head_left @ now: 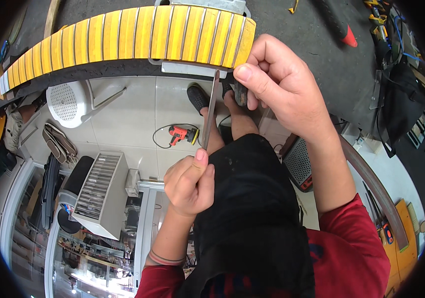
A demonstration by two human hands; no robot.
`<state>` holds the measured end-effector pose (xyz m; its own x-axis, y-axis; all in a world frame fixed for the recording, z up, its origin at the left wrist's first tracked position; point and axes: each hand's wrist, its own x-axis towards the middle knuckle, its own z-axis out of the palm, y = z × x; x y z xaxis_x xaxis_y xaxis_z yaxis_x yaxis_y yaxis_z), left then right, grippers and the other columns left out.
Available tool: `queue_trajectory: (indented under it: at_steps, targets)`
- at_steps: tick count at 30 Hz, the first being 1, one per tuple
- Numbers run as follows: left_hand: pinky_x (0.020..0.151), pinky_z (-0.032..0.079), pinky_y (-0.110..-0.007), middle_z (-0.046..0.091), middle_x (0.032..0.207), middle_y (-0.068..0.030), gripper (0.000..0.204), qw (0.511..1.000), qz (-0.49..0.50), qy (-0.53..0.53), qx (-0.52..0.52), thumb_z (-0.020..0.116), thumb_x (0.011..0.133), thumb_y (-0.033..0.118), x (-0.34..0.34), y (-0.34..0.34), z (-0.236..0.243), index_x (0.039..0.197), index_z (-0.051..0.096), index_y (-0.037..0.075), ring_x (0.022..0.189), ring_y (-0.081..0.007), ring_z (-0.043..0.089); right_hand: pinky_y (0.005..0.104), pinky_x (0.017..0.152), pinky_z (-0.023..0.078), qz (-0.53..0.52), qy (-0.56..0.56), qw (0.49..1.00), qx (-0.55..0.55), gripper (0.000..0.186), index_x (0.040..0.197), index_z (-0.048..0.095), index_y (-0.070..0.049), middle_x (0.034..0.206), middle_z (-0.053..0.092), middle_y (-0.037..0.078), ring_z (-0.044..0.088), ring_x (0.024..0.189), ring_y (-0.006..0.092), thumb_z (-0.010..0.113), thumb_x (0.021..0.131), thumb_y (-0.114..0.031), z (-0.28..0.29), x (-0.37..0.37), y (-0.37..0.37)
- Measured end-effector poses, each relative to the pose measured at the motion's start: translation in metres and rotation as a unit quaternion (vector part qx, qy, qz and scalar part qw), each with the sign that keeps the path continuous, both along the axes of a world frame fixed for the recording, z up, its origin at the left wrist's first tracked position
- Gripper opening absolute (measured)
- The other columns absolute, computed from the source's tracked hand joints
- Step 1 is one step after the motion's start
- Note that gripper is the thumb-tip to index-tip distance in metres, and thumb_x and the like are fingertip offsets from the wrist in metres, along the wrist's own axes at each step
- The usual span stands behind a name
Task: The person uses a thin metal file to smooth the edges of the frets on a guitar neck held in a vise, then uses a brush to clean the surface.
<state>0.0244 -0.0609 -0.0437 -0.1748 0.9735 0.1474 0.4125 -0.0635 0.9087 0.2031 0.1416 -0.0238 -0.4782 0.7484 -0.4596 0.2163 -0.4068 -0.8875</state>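
Note:
My left hand [189,185] is closed around the lower end of a slim metal file [212,107], thumb pressed along it. The file points away from me, its tip close to the near edge of a guitar neck [143,32]. Yellow tape covers the fretboard between its bare metal frets. My right hand [284,82] is at the neck's right end, with the thumb by its corner and the fingers curled. Below that thumb a dark oblong piece [240,93] shows in the same hand; what it is I cannot make out.
Under the neck is a metal support [192,68] on the dark workbench [296,20]. A red-tipped black tool [349,37] lies at the far right. On the floor are a red power tool [177,135] with a cord and a white stool [66,104].

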Motion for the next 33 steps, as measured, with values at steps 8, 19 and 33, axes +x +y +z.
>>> queue_trajectory:
  at_steps: [8, 19, 33]
  targets:
    - [0.054, 0.048, -0.031, 0.066, 0.076, -0.0105, 0.041, 0.999, -0.022, -0.034, -0.025, 0.074, 0.086, -0.015, 0.004, 0.026, 0.009, 0.126, 0.071, -0.008, 0.056, -0.0205, 0.058, 0.023, 0.059, 0.05, -0.011, 0.002, 1.0, 0.002, 0.022, 0.101, 0.06, -0.005, 0.077, 0.062, -0.003, 0.06, 0.067, 0.0031, 0.072, 0.108, -0.022, 0.001, 0.001, 0.0]
    - [0.061, 0.053, -0.028, 0.072, 0.082, -0.0135, 0.039, 0.999, -0.016, -0.02, -0.04, 0.072, 0.092, -0.014, 0.004, 0.04, 0.031, 0.131, 0.072, -0.007, 0.062, -0.0212, 0.065, 0.0254, 0.058, 0.05, -0.023, -0.01, 0.999, -0.039, 0.029, 0.094, 0.061, -0.005, 0.072, 0.059, -0.003, 0.06, 0.064, 0.004, 0.068, 0.111, -0.028, 0.009, 0.0, 0.007]
    - [0.052, 0.047, -0.033, 0.063, 0.071, -0.0118, 0.044, 0.999, -0.025, 0.019, -0.037, 0.075, 0.087, -0.016, 0.01, 0.064, 0.035, 0.13, 0.071, -0.007, 0.053, -0.0235, 0.058, 0.0343, 0.058, 0.042, -0.036, -0.033, 0.998, -0.024, 0.03, 0.092, 0.059, -0.004, 0.067, 0.054, 0.002, 0.047, 0.062, 0.0122, 0.072, 0.107, -0.026, 0.002, 0.0, 0.001]
